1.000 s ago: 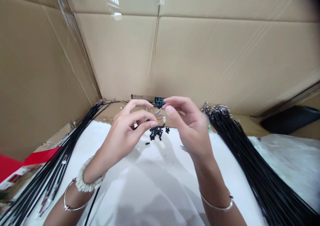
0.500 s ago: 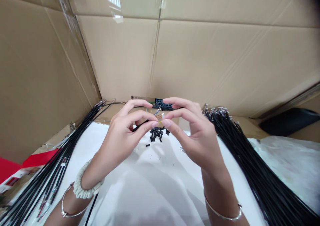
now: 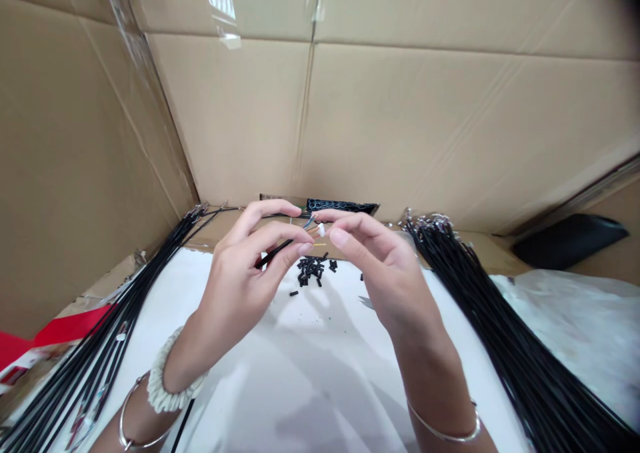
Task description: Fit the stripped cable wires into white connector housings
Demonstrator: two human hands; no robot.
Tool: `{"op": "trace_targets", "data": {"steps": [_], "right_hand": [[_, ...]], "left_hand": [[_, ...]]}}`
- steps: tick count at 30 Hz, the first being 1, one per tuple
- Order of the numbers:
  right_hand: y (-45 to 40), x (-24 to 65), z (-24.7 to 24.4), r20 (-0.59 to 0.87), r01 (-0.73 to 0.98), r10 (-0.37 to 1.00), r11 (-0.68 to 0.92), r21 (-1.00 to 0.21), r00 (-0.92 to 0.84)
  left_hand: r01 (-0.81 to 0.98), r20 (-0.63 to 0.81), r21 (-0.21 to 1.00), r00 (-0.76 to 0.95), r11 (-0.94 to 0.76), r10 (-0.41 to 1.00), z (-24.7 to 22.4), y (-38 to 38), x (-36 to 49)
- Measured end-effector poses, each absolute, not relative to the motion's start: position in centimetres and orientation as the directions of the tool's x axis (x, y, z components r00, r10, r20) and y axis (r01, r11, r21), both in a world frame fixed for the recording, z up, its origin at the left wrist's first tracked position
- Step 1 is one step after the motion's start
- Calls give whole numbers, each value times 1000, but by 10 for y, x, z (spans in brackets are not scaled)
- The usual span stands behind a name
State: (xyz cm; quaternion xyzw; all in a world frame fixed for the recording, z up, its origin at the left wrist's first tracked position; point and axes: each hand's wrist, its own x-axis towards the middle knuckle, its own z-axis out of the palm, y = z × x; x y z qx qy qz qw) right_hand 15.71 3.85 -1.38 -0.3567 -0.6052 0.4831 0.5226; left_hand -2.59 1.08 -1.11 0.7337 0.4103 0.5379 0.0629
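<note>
My left hand (image 3: 245, 273) pinches a black sheathed cable (image 3: 274, 253) between thumb and fingers. Thin coloured wires fan out from the cable's end to a small white connector (image 3: 321, 230), which my right hand (image 3: 375, 259) holds at its fingertips. Just below the hands lies a small heap of short black sleeves (image 3: 312, 269). Behind the fingers, a black perforated strip (image 3: 340, 206) rests on a cardboard ledge, with its left part hidden by my hands.
Bundles of black cables (image 3: 100, 339) (image 3: 500, 333) lie to either side on a white sheet (image 3: 320, 373). A metal scissor tip (image 3: 366, 301) pokes out beside my right hand. Cardboard walls (image 3: 400, 119) rise behind, with a black object (image 3: 570, 238) at the right.
My hands have drawn slightly apart, and my right fingertips now sit at the white connector. The black cable end shows more clearly, and more of the black strip is visible.
</note>
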Motion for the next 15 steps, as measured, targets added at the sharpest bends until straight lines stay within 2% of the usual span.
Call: {"op": "trace_targets", "data": {"steps": [3, 10, 12, 15], "right_hand": [[38, 158, -12, 326, -14, 935, 327, -945, -142], [42, 158, -13, 308, -44, 922, 306, -951, -235], [43, 158, -14, 349, -37, 906, 351, -936, -240], [43, 157, -14, 492, 71, 850, 512, -856, -189]], "left_hand": [[533, 736, 536, 83, -654, 671, -11, 10, -26], [535, 734, 524, 111, -663, 670, -10, 9, -25], [537, 734, 522, 113, -663, 670, -10, 9, -25], [544, 730, 521, 116, -658, 674, -10, 8, -26]]}}
